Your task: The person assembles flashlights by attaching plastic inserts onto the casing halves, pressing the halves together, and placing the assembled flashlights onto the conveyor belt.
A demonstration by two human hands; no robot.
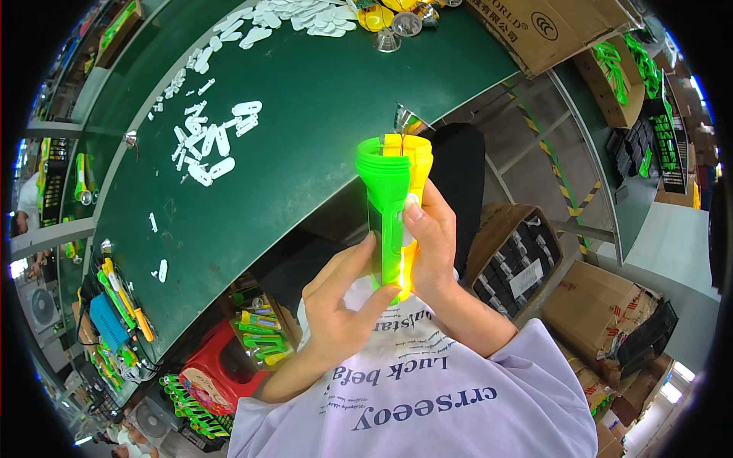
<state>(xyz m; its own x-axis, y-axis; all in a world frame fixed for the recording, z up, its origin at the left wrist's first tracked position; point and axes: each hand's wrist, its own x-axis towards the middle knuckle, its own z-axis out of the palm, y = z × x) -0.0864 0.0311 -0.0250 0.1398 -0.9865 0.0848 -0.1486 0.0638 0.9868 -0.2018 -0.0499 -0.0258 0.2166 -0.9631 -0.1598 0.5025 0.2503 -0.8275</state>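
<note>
A flashlight casing (385,206) with a bright green half and a yellow half stands upright before my chest, its wide head end up. Both my hands are closed on it. My left hand (343,294) grips the lower green side between thumb and fingers. My right hand (434,237) wraps the yellow side, its thumb pressed near the middle of the body. Above the open head, a shiny cone-shaped reflector (411,120) sits at the casing's far side, with a thin wire by it. The lower yellow part looks brightly lit. The inside of the casing is mostly hidden.
Small white plastic pieces (206,141) lie scattered on the green table (298,137). Yellow parts and reflectors (388,40) sit at its far edge, beside a cardboard box (546,27). A box of dark parts (521,263) is at right; a red stool (217,366) is at lower left.
</note>
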